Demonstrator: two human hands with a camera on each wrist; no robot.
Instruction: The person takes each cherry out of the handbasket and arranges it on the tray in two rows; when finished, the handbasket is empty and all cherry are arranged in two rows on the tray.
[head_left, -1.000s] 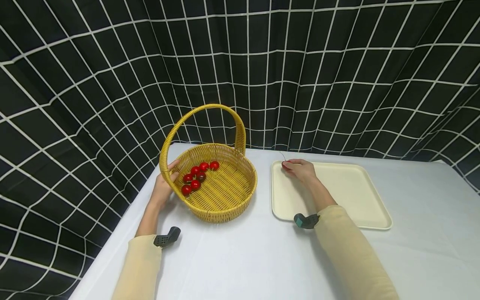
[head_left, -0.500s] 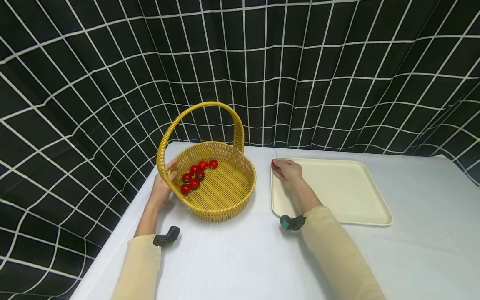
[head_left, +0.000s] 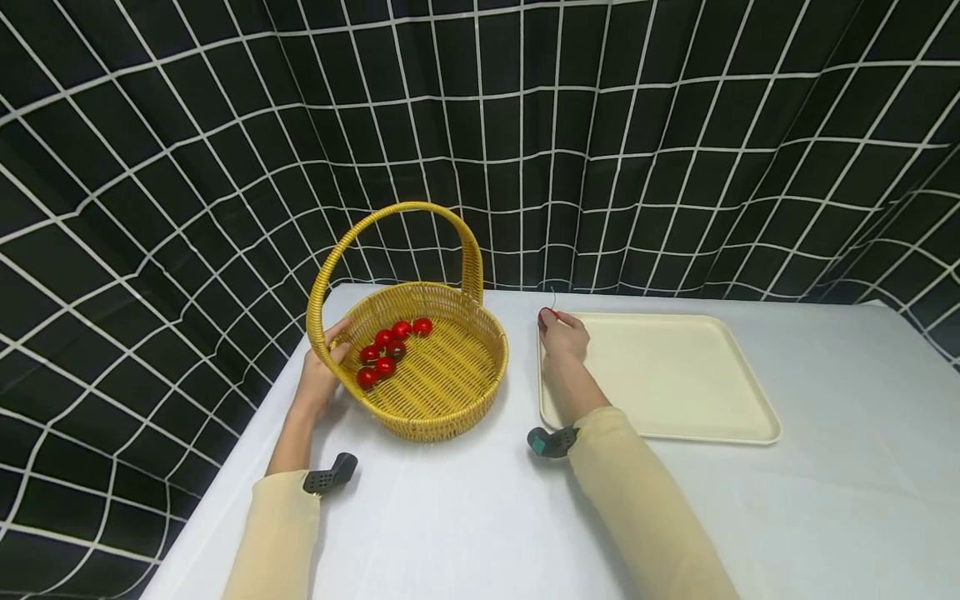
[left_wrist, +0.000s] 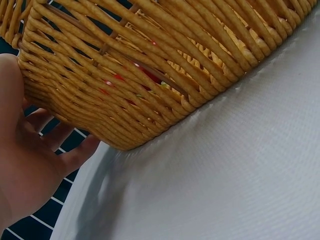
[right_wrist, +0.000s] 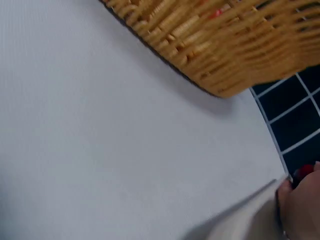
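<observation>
A yellow wicker basket with a tall arched handle stands on the left, several red cherries gathered in its left half. My left hand holds the basket's left side by the rim; in the left wrist view the thumb lies against the weave and the other fingers reach behind. Over the far left corner of a cream tray, my right hand pinches a single red cherry with its thin stem pointing up. The right wrist view catches only part of that cherry.
A white cloth covers the table. Between basket and tray runs a narrow strip of it. A black curtain with white grid lines hangs behind the far edge and along both sides.
My right hand has moved left with the cherry, from inside the tray's far left area to its corner. The left hand stays at the basket. The view has shifted slightly.
</observation>
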